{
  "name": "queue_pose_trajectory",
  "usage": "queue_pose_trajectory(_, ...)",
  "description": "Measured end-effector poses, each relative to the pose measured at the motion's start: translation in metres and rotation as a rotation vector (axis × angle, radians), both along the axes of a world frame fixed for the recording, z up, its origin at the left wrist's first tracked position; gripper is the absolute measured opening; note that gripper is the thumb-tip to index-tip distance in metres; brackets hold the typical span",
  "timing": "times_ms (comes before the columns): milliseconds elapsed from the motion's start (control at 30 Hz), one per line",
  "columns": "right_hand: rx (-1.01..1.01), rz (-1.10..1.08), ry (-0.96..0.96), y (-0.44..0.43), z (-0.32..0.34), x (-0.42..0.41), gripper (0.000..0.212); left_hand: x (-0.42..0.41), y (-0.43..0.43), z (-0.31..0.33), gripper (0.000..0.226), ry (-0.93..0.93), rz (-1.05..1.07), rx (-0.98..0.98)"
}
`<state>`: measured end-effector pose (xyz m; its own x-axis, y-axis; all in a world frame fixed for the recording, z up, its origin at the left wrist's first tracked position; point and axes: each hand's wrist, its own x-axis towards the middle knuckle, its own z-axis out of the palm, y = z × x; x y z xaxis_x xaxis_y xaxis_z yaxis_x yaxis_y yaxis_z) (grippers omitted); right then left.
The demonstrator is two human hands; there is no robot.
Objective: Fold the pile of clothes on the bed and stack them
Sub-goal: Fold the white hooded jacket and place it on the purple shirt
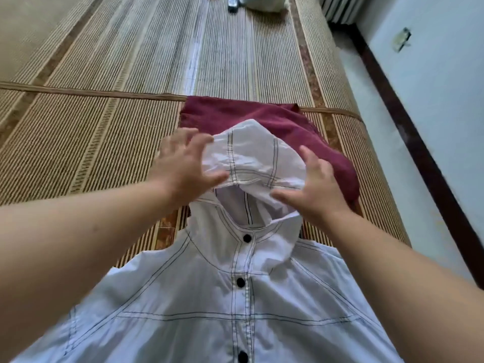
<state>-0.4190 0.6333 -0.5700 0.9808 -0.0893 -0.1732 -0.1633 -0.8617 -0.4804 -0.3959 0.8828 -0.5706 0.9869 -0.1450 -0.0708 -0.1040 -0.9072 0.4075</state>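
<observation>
A white hooded jacket (235, 305) with dark stitching and black snap buttons lies front up on the bed's bamboo mat (104, 127). Its hood (254, 158) rests partly on a folded maroon garment (262, 113) just beyond it. My left hand (183, 163) touches the hood's left edge, fingers spread and thumb lying on the cloth. My right hand (317, 184) rests against the hood's right edge, thumb near the hood opening. Both hands have fairly straight fingers and neither visibly pinches the fabric.
The striped bamboo mat runs far ahead and to the left. A white bag (264, 2) and a small object (233, 5) lie at the far end. The bed's right edge drops to a pale floor (392, 158) beside a dark baseboard (408, 132) and wall.
</observation>
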Motion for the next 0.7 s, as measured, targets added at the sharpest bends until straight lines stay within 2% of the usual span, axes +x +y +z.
queue_pose_trajectory(33, -0.151, 0.088, 0.038, 0.001, -0.009, -0.006, 0.1, -0.009, -0.002, -0.009, 0.079, -0.078, -0.127, 0.163)
queue_pose_trajectory(67, -0.278, 0.148, 0.077, 0.001, -0.018, -0.01, 0.094, -0.016, -0.005, -0.017, 0.076, -0.122, -0.228, 0.299)
queue_pose_trajectory(133, -0.347, 0.122, 0.062, -0.006, -0.028, -0.011, 0.061, -0.019, -0.008, -0.029, 0.063, -0.129, -0.231, 0.411)
queue_pose_trajectory(200, -0.287, -0.002, -0.054, -0.017, -0.029, -0.005, 0.032, -0.011, -0.003, -0.03, 0.048, -0.181, -0.067, 0.371)
queue_pose_trajectory(267, -0.25, -0.079, -0.218, -0.025, -0.025, -0.001, 0.028, -0.002, 0.006, -0.021, 0.031, -0.262, 0.033, 0.315)
queue_pose_trajectory(333, -0.127, -0.188, -0.464, -0.029, -0.013, -0.002, 0.025, 0.002, 0.016, -0.009, 0.013, -0.3, 0.085, 0.126)
queue_pose_trajectory(400, 0.004, -0.215, -0.655, -0.031, 0.0, -0.014, 0.019, -0.005, 0.026, -0.001, 0.004, -0.276, 0.005, -0.061)
queue_pose_trajectory(500, 0.063, -0.073, -0.719, -0.034, 0.003, -0.046, 0.008, -0.034, 0.03, 0.0, 0.03, -0.166, -0.138, -0.14)
queue_pose_trajectory(533, 0.077, -0.034, -0.691, -0.033, 0.001, -0.056, 0.005, -0.044, 0.026, -0.002, 0.046, -0.129, -0.134, -0.111)
queue_pose_trajectory(600, 0.109, -0.019, -0.604, -0.029, -0.003, -0.068, 0.006, -0.05, 0.007, -0.009, 0.069, -0.107, -0.093, 0.078)
queue_pose_trajectory(633, 0.12, -0.04, -0.561, -0.026, -0.005, -0.071, 0.009, -0.047, -0.005, -0.012, 0.068, -0.12, -0.058, 0.188)
queue_pose_trajectory(700, 0.137, -0.087, -0.517, -0.023, -0.006, -0.071, 0.011, -0.035, -0.022, -0.013, 0.037, -0.183, 0.058, 0.291)
